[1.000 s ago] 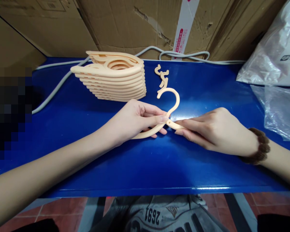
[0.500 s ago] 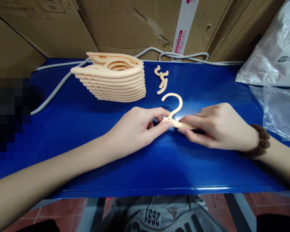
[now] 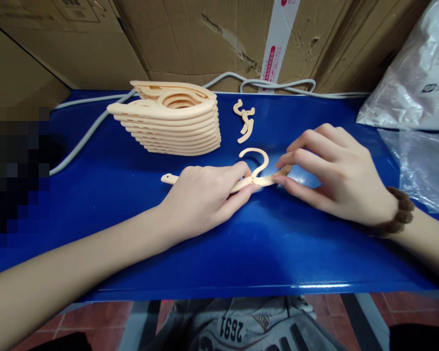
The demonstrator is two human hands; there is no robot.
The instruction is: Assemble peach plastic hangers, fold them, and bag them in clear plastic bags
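A peach plastic folding hanger (image 3: 256,168) lies on the blue table (image 3: 219,243), its hook pointing away from me. My left hand (image 3: 205,195) lies over its left arm, fingers pressed on it near the hinge; the arm's tip sticks out at the left. My right hand (image 3: 332,170) pinches the hanger's right arm next to the hinge with thumb and fingertips. A stack of several folded peach hangers (image 3: 171,119) stands behind my left hand. Small loose peach hook pieces (image 3: 246,122) lie just beyond the hanger.
Cardboard boxes (image 3: 205,39) wall off the back of the table. A white cable (image 3: 88,131) runs along the back and left. Clear plastic bags (image 3: 417,97) lie at the right. A blurred patch covers the left edge.
The hanger's arms have spread outward and now lie flat on the table. My left hand has slid over the left arm; my right hand has lifted its fingers into a pinch.
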